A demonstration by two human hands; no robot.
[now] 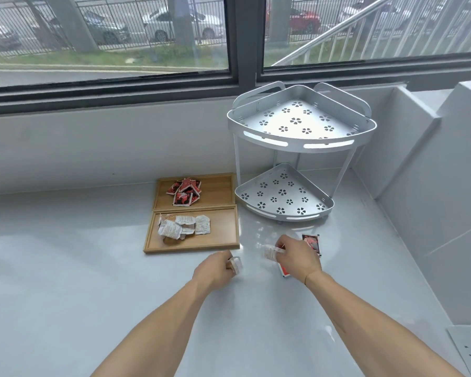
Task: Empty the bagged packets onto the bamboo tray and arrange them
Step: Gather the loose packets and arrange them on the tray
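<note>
Beyond both sets of fingers stands the metal corner rack (301, 148). Up and left of them, two bamboo trays touch: the near tray (192, 247) holds white packets (184, 227), the far tray (220, 190) red packets (184, 192). The left hand (218, 272) pinches a white packet (235, 264); the right hand (299, 257) pinches another white sachet (272, 252), with a loose red packet (312, 244) just beyond its fingers.

You have two bamboo trays side by side: the far tray (218, 190) holds a heap of red packets (185, 192), the near tray (220, 235) holds white packets (184, 227). One red packet (312, 244) lies loose on the counter, perhaps another beside it.
</note>
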